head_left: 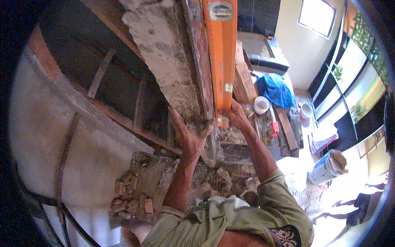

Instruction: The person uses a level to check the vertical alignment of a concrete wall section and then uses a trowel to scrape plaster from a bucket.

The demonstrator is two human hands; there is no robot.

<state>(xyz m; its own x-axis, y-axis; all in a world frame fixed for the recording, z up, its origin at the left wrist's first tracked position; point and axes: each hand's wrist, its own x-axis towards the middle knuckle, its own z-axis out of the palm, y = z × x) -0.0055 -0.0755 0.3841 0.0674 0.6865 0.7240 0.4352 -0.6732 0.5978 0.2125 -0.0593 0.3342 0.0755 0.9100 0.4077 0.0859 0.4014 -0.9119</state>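
Observation:
A long orange spirit level [224,61] stands along a worn wooden board [200,61], its vials showing near the top, low on its face and at the lower end. My right hand [237,116] is closed on the level near that lower end. Left of the board runs a rough, mortar-covered masonry strip [162,53]. My left hand [191,138] is wrapped around the strip's lower end, thumb on the board's side and fingers on the far left side, partly hidden.
Broken bricks [131,201] and rubble lie below on the left. To the right, a blue plastic bag [275,88], a white cup [261,105], a red-and-white brush-like tool [273,126] and a wood strip [286,129] crowd a surface. A white bucket [327,168] stands farther right.

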